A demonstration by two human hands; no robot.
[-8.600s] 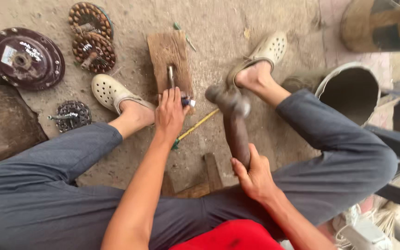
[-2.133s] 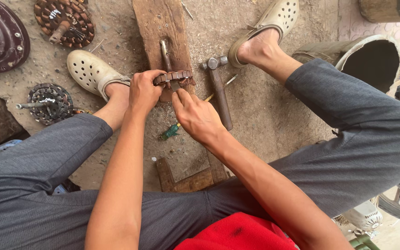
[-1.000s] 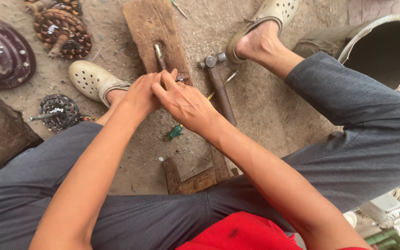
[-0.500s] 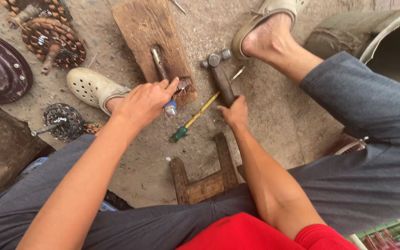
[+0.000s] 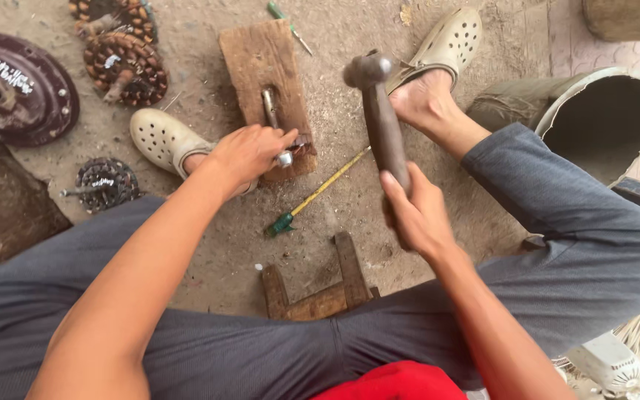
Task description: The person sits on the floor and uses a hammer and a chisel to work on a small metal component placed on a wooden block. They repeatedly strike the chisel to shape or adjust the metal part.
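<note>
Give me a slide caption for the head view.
Right hand raises a hammer; left hand steadies a small metal part on a wood block.

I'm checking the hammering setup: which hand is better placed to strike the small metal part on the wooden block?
Right. The right hand already grips the dark wooden-handled hammer, raised; the left hand is pinning the small silvery metal part on the worn wooden block.

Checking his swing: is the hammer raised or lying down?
Raised: the right hand grips the hammer, head up above the ground.
</note>
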